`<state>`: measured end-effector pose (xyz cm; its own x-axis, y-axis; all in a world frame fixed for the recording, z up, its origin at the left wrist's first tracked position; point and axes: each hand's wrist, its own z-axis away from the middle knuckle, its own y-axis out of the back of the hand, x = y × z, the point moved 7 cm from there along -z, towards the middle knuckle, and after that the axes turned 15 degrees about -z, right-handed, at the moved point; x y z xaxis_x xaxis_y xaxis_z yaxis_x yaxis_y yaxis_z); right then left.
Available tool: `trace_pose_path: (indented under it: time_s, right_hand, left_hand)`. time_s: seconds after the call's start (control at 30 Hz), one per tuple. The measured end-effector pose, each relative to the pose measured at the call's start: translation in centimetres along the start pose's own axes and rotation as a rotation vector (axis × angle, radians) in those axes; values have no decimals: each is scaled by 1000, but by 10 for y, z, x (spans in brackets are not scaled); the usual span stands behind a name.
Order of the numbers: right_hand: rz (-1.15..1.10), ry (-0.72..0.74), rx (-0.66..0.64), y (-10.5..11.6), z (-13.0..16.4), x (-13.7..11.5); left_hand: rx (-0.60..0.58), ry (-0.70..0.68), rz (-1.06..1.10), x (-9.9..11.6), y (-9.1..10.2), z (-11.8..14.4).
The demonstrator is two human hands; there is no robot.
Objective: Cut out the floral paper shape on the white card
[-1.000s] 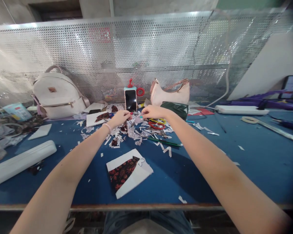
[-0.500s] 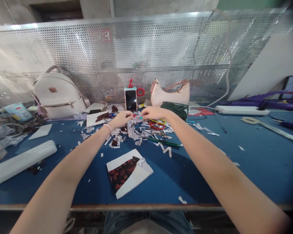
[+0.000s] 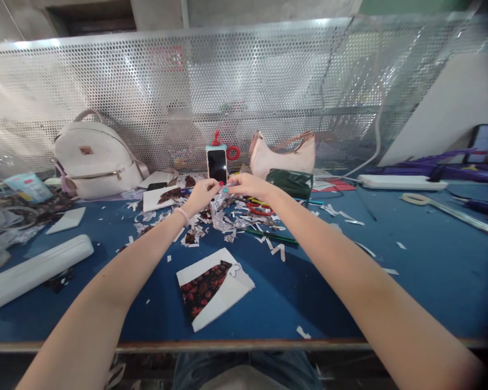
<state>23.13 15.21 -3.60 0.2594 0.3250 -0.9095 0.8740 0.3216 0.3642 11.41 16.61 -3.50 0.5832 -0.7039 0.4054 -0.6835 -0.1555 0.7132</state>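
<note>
My left hand [image 3: 203, 195] and my right hand [image 3: 250, 187] reach to the back of the blue table, with fingertips pinched close together. A pale printed scrap [image 3: 217, 205] shows just under the fingers; what exactly they grip is too small to make out. Beneath and around them spreads a heap of cut paper and cloth scraps [image 3: 230, 222]. Beside my right hand lie red-handled scissors [image 3: 260, 210] and a green pen-like stick [image 3: 272, 236]. Nearer to me rests a white card [image 3: 223, 303] bearing a dark floral cloth piece [image 3: 203, 290] and a small drawn heart outline.
Behind my hands a phone [image 3: 217, 164] stands upright. A white backpack [image 3: 97, 157], a cream handbag [image 3: 287, 157] and a dark green pouch [image 3: 290, 183] line the back. A long white case [image 3: 40, 271] lies left; a tape roll [image 3: 415, 199] sits right. A perforated metal screen [image 3: 236, 81] rises behind.
Both hands have shifted slightly up and back toward the phone, the right one also a little left. Their fingertips stay pinched near each other. The card in front has not moved.
</note>
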Motion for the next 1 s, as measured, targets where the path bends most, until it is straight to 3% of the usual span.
trace_pose_path:
  time_s: [0.5,0.73,1.0]
  right_hand:
    - [61,-112,-102,-2,7,-1]
    - [113,-111,-140,-4,10,-5]
    - [128,-138,-164,-6,12,-5]
  left_hand:
    - [-83,24,-12,-14,-3,-1]
    - [-233,-23,72,3,-12,6]
    - [-211,0,72,-2,-8,5]
